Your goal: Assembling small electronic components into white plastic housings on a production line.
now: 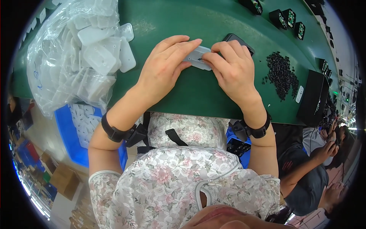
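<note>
Above one table (171, 104), my left hand (163, 64), thumb opposing fingers, grips one translucent plate (195, 59); my right hand (234, 68) curls over it, grip indiscernible.

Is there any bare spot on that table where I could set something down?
Yes: the green table is bare beyond the left hand, between the plastic bag and the black case, and between the forearms, nearer than the white plate. It is crowded at left under the bag, and at right around the black pile and black box.
</note>
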A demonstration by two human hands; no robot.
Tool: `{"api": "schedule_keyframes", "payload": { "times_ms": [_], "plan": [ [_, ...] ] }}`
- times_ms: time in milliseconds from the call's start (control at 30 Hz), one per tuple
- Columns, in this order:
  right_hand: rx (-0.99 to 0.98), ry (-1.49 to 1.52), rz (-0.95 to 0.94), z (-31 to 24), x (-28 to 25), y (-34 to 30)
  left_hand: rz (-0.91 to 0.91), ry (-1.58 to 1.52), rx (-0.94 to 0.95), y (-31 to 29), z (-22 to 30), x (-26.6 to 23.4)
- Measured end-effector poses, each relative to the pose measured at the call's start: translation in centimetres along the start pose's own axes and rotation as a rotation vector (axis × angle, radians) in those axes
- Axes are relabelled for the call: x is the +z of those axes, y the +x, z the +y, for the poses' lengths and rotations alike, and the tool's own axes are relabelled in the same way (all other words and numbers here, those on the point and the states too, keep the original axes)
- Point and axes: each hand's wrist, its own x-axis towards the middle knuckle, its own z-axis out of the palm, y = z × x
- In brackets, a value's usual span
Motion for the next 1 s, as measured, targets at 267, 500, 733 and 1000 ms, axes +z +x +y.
{"api": "schedule_keyframes", "payload": {
  "times_ms": [267, 500, 733, 1000],
  "plan": [
    [-0.008, -0.013, -0.014, -0.12, 0.07, 0.04, 0.008, 0.002, 0.007, -0.17, -0.11, 0.07],
    [-0.123, -0.161, -0.082, 0.25, -0.22, 0.24, 0.009, 0.005, 0.005, -0.26, -0.10, 0.24],
    [-0.214, -0.174, -0.132, 0.62, -0.26, 0.35, 0.023, -0.006, 0.005, -0.42, -0.19, 0.34],
    [-0.194, -0.168, -0.206, 0.50, -0.61, 0.83, 0.015, 0.009, 0.016, -0.30, -0.09, 0.22]
  ]
}}
